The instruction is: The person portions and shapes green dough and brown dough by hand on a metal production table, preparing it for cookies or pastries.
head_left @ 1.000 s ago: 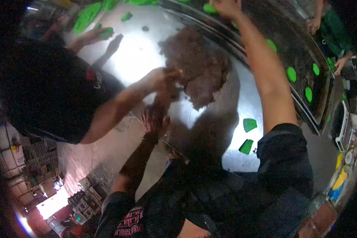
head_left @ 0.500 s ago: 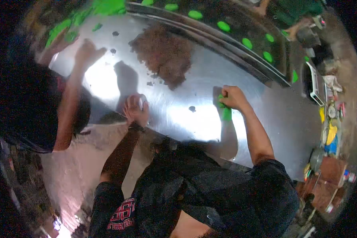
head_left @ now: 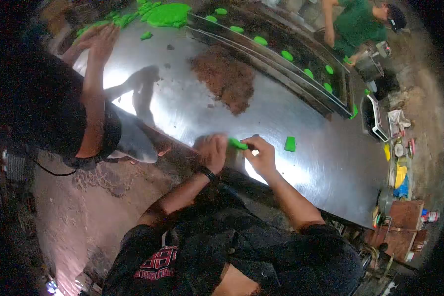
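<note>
- Brought together since the earlier frames: left hand (head_left: pixel 213 152) and right hand (head_left: pixel 261 155), spread apart half a second ago, now meeting at the near edge of the desk (head_left: pixel 306 118).
- Desk: one, broad and of shiny steel; probably slick under soft material.
- Brown heap (head_left: pixel 224 76): one, crumbly, lying mid-desk, well apart from both hands.
- Green mass (head_left: pixel 168 15): one big flattened lump at the far end, with loose scraps beside it, near a co-worker's hands (head_left: pixel 101 39).
- Tray (head_left: pixel 281 37): one, dark, along the far side, carrying at least eight small green lumps (head_left: pixel 260 40) in a row; exact count hard to tell.
- Hands: two. Left fingers curled close about one end of the green piece (head_left: pixel 238 144); right thumb and forefinger pinched shut on the other end.
- Green pieces near the hands: two. One held between both hands just above the desk edge; second green piece (head_left: pixel 290 144) lying flat on the desk, just beside the right hand.
- Handling, as a judgement: light, soft and dough-like, easily dented or stretched, likely tacky rather than slippery. Best taken by its ends or from underneath, with a gentle pinch.
</note>
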### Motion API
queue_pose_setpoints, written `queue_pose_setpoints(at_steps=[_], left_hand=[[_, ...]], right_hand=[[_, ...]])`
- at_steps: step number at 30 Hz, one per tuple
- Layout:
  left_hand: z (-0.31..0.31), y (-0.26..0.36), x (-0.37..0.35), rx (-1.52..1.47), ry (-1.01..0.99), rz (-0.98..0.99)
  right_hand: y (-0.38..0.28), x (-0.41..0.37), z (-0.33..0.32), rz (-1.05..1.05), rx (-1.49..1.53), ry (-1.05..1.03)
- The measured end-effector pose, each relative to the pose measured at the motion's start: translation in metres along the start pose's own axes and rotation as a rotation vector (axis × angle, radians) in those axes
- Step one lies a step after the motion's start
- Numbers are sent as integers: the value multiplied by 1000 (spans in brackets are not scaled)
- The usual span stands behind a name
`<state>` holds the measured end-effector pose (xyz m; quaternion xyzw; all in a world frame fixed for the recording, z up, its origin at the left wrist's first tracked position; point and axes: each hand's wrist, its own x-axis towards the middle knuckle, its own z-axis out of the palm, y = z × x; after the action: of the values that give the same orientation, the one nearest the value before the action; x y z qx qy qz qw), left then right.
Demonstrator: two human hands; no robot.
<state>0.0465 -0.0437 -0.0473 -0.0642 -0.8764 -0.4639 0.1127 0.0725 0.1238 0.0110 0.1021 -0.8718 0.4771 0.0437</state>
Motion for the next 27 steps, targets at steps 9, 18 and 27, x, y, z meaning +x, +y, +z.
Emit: queue_pose_setpoints(at_steps=[9,18,27], left_hand=[[31,-4,-15,83,-353,26],[38,18,28,-1510,-62,-747],[48,37,83,-1374,56,-734]], right_hand=[[94,126,-50,-221,-414,-80],[156,202,-50,-394,-568,-351],[131,199,-95,284,77,-604]])
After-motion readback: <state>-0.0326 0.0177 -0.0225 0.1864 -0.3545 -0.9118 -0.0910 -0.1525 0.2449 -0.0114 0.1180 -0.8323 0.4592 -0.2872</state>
